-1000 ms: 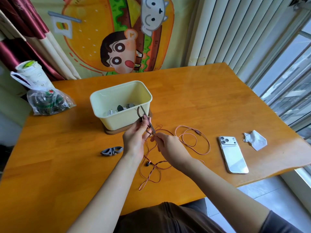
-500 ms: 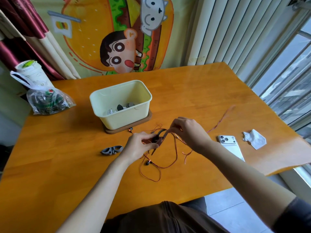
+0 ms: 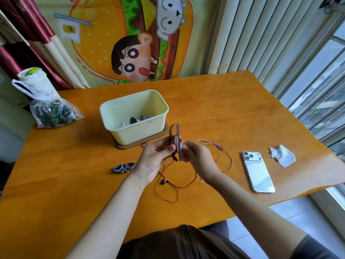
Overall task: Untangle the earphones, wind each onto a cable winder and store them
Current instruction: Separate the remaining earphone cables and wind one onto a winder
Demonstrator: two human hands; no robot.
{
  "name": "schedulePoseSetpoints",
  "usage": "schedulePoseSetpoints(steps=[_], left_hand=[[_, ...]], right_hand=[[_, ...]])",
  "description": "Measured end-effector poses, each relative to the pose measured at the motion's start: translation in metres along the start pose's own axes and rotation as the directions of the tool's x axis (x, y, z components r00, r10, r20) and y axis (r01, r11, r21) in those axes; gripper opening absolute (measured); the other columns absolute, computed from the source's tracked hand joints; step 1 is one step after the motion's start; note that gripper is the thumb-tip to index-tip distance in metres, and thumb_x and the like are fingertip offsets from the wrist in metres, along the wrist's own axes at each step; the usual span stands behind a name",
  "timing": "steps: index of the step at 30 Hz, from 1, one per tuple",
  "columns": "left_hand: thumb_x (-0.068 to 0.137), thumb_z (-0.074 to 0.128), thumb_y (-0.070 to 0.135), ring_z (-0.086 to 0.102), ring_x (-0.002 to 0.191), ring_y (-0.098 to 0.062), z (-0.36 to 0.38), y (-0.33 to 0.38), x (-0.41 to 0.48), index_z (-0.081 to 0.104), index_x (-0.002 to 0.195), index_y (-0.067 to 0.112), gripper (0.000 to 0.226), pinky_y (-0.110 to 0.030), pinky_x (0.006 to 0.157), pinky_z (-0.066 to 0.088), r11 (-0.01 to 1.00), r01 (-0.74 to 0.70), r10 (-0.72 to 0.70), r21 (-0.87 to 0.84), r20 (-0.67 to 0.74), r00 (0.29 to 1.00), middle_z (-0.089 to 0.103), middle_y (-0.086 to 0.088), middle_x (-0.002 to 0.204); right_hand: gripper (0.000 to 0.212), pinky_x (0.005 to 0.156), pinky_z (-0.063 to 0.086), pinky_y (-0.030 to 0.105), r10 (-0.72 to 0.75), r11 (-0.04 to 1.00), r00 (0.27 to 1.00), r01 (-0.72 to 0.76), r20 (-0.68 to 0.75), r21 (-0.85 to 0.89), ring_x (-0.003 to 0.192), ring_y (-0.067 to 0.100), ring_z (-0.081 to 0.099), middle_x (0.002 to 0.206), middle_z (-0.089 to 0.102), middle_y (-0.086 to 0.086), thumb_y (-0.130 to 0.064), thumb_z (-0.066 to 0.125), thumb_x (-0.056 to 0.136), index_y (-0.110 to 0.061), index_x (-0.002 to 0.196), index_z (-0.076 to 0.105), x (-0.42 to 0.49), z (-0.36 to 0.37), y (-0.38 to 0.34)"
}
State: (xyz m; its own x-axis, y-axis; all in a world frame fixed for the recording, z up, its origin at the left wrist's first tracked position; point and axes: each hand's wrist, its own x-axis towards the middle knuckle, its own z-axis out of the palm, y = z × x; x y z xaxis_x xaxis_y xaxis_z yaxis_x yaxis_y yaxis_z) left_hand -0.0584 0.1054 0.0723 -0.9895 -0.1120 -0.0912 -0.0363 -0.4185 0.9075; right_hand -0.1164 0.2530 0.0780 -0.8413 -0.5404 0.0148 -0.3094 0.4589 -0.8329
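Cable winder (image 3: 176, 144) upright over desk (image 3: 224, 109) centre, just in front of cream box (image 3: 115, 113). Left hand (image 3: 155, 161) fingers pinch the winder. Right hand (image 3: 199, 159) fingers pinch cord against it. Earphones (image 3: 163, 182) trail toward the near edge. Cup (image 3: 37, 81) print too small to read.

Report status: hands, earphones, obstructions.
Left hand grips cable winder, right hand pinches earphone cable at it. Few turns wound, rest loose on table. Phone beside loops, apart.

I see a glossy orange wooden table (image 3: 214, 109) and, beyond my left hand (image 3: 153, 159), a smooth cream rectangular plastic tub (image 3: 138, 132).
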Motion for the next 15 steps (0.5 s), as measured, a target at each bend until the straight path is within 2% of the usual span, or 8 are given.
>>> schedulePoseSetpoints(steps=[2,5,8,10,13,15], left_hand=[[0.065,0.076,0.033,0.065,0.105,-0.013,0.004,0.001,0.002,0.077,0.096,0.026,0.032,-0.028,0.092,0.051,0.997,-0.023,0.019,-0.068,-0.058,0.998,0.073,0.001,0.104],[0.068,0.070,0.024,0.064,0.108,-0.015,0.006,0.002,0.005,0.076,0.097,0.021,0.031,-0.033,0.098,0.049,0.992,-0.060,0.041,-0.113,-0.165,0.985,0.072,-0.002,0.106],[0.073,0.063,0.016,0.064,0.105,-0.015,0.006,0.001,0.006,0.067,0.106,0.013,0.034,-0.032,0.094,0.050,0.980,-0.079,0.030,-0.182,-0.260,0.965,0.072,-0.002,0.104],[0.074,0.062,0.014,0.065,0.101,-0.014,0.007,-0.001,0.008,0.066,0.106,0.012,0.033,-0.029,0.089,0.052,0.975,-0.099,0.031,-0.199,-0.317,0.948,0.072,0.001,0.101],[0.073,0.065,0.016,0.064,0.102,-0.014,0.007,-0.002,0.009,0.069,0.103,0.016,0.030,-0.030,0.092,0.052,0.983,-0.118,0.052,-0.143,-0.401,0.915,0.073,0.004,0.099],[0.074,0.070,0.017,0.064,0.106,-0.012,0.005,-0.004,0.007,0.070,0.103,0.020,0.029,-0.029,0.095,0.049,0.994,-0.110,0.100,0.003,-0.444,0.891,0.073,0.008,0.101]], right_hand=[[0.023,0.057,0.040,0.013,-0.009,0.991,0.999,0.013,0.035,-0.133,0.059,0.002,0.052,0.072,0.061,-0.008,-0.019,0.039,0.101,-0.018,0.086,0.056,-0.003,0.009,-0.001],[0.023,0.054,0.032,0.014,-0.068,0.944,0.997,0.072,0.021,-0.322,0.065,0.003,0.047,0.081,0.060,-0.009,-0.023,0.038,0.102,-0.017,0.097,0.060,-0.004,0.012,-0.006],[0.029,0.070,0.045,0.028,-0.084,0.928,0.996,0.087,0.024,-0.362,0.087,0.015,0.052,0.092,0.064,-0.001,-0.024,0.037,0.101,-0.012,0.098,0.063,-0.002,0.014,-0.014],[0.030,0.079,0.047,0.035,-0.076,0.923,0.996,0.086,0.040,-0.374,0.094,0.020,0.053,0.098,0.064,0.004,-0.024,0.037,0.101,-0.010,0.100,0.063,-0.003,0.018,-0.016],[0.031,0.085,0.045,0.036,-0.048,0.925,0.996,0.073,0.076,-0.372,0.100,0.023,0.052,0.106,0.062,0.006,-0.023,0.035,0.100,-0.008,0.106,0.062,-0.005,0.022,-0.018],[0.032,0.089,0.044,0.035,-0.023,0.933,0.995,0.055,0.095,-0.354,0.104,0.022,0.051,0.111,0.060,0.005,-0.023,0.036,0.099,-0.008,0.110,0.062,-0.006,0.021,-0.020]])
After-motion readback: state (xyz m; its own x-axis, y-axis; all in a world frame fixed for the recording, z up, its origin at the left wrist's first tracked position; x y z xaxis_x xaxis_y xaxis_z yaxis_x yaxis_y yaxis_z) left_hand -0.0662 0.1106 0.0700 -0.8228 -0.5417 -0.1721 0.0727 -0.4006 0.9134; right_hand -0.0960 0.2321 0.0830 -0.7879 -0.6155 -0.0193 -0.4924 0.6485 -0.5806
